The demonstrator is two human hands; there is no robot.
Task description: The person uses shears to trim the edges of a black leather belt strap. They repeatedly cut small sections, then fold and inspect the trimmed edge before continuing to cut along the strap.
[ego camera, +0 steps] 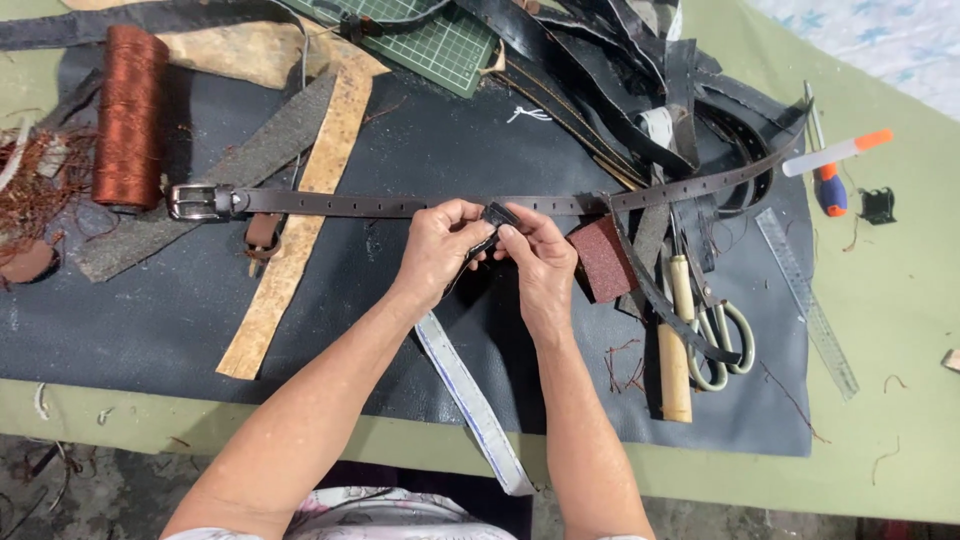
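Your left hand and right hand meet at frame centre, both pinched closed on a small black leather piece held between the fingertips. Directly above it, a dark belt runs across the black leather sheet, buckle at left. Just right of your right hand sits a reddish-brown block, with scissors lower right

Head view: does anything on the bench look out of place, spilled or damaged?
Nothing looks damaged. Both hands, left and right, pinch a small dark leather piece over the brown belt. Loose reddish thread scraps lie scattered on the dark mat, and a white tape strip hangs off the table edge.
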